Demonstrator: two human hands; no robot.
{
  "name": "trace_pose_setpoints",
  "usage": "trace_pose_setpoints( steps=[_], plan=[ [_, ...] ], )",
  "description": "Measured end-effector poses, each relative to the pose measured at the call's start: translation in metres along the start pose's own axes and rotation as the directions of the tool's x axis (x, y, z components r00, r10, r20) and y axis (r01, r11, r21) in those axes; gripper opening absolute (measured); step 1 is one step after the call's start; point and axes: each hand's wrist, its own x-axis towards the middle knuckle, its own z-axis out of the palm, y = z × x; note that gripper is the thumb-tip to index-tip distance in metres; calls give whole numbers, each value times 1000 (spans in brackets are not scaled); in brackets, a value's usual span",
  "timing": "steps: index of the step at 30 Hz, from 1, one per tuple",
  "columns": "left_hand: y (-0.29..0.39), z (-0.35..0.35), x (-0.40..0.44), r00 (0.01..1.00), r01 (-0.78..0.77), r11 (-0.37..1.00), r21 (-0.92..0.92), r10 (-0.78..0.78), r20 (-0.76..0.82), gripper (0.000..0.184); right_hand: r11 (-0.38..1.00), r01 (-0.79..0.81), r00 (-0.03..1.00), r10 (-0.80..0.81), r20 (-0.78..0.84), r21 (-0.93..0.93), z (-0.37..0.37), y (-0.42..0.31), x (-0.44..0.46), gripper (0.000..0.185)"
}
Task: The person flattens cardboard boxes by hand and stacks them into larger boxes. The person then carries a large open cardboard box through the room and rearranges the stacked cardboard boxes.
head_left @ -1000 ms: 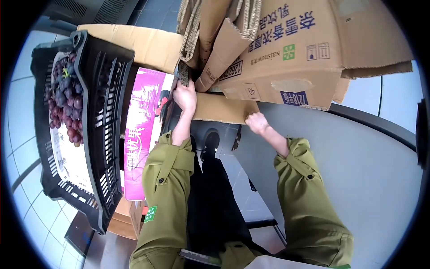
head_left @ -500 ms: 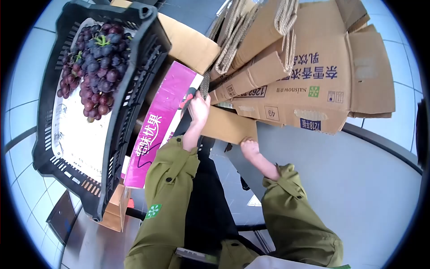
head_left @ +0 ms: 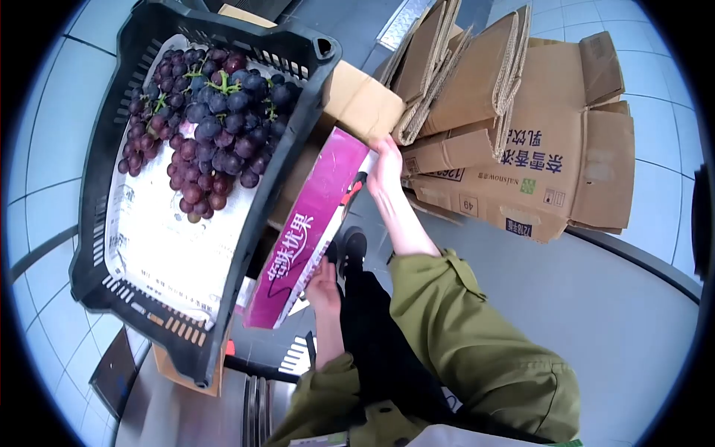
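Two bare hands are at the pink box [head_left: 313, 212], which sits aslant between the black crate [head_left: 274, 201] and the person's legs. The right hand [head_left: 385, 171] lies against its upper end, beside a tan cardboard flap [head_left: 365, 97]; the fingers stretch upward, but whether they grip the edge I cannot tell. The left hand [head_left: 324, 289] is near the lower part of the box's side, fingers partly bent — their tips are hard to make out, so a hold or mere contact cannot be told.

The crate's wall hides much of what lies behind the pink box, where only a strip of brown and dark shadow shows. Inside the crate, grapes [head_left: 216, 119] cover the upper part of a white printed sheet [head_left: 171, 253], its print too small to read. Folded cardboard [head_left: 462, 82] overlaps a printed carton [head_left: 514, 194], cutting off some of its lettering.
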Motion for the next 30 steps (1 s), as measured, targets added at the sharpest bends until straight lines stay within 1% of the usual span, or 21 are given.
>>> trace_pose_setpoints(
  steps=[1, 4, 5, 7, 8, 9, 10, 11, 12, 14, 15, 16, 18, 20, 22, 23, 24, 25, 26, 28, 30],
  plan=[
    [9, 3, 7, 997, -61, 993, -105, 66, 44, 46, 1000, 8, 999, -8, 53, 12, 0, -2, -6, 38],
    [14, 31, -18, 990, -130, 981, -143, 135, 31, 48, 995, -19, 999, 16, -27, -99, -7, 2, -11, 40],
    [19, 44, -24, 989, -140, 978, -153, 146, 28, 48, 965, -16, 999, 28, 40, -262, 6, -15, -25, 45],
    [21, 64, -33, 986, -163, 970, -178, 167, 8, 47, 895, 42, 988, 31, 154, -444, 27, -32, -43, 43],
    [19, 63, -30, 987, -150, 974, -172, 157, 26, 43, 766, 317, 931, -141, 336, -559, 52, -29, -51, 38],
    [16, 61, -18, 987, -155, 973, -174, 160, 18, 42, 525, 591, 803, -314, 506, -612, 76, -25, -58, 34],
    [14, 59, -17, 990, -141, 977, -158, 142, -5, 40, 254, 770, 629, -455, 630, -585, 100, -21, -65, 30],
    [15, 70, -22, 984, -178, 979, -104, 180, 13, 38, 341, 690, 722, -390, 572, -639, 94, -27, -62, 31],
    [14, 70, -22, 978, -200, 976, -92, 204, 41, 37, 422, 641, 768, -338, 544, -641, 95, -39, -52, 32],
    [13, 71, -18, 989, -141, 983, -119, 144, 16, 39, 390, 641, 762, -432, 483, -662, 53, -61, -72, 35],
    [12, 67, -17, 987, -154, 984, -88, 157, 22, 40, 480, 639, 763, -493, 418, -601, 22, -60, -81, 34],
    [7, 63, -15, 985, -167, 984, -66, 169, 25, 41, 624, 524, 848, -447, 286, -580, 1, -61, -93, 33],
    [3, 58, -15, 984, -176, 984, -8, 176, 6, 42, 496, 505, 859, -369, 356, -706, -4, -65, -90, 34],
    [-1, 51, -13, 990, -139, 987, 75, 141, -22, 41, 326, 599, 791, -381, 478, -731, 21, -65, -59, 37],
    [2, 45, -13, 999, -51, 998, 34, 51, -10, 40, 89, 680, 680, -448, 580, -728, 56, -55, 4, 42],
    [4, 45, -15, 1000, -26, 999, 20, 26, -8, 39, -61, 666, 629, -491, 603, -744, 70, -49, 37, 48],
    [8, 43, -17, 1000, 0, 1000, 6, 0, -11, 39, -344, 521, 658, -422, 624, -781, 78, -49, 64, 48],
    [11, 37, -17, 998, 43, 998, -40, -42, 39, 36, -283, 398, 884, -136, 448, -873, 86, -57, 86, 49],
    [17, 31, -15, 997, 55, 990, -132, -46, 67, 36, -277, 247, 963, 173, 205, -929, 90, -68, 101, 51],
    [20, 32, -14, 991, 65, 970, -235, -35, 132, 37, -331, 329, 940, 205, 273, -884, 82, -80, 114, 53],
    [18, 41, -14, 993, -36, 978, -205, 58, 105, 37, -336, 414, 910, 146, 387, -846, 88, -86, 96, 44]
  ],
)
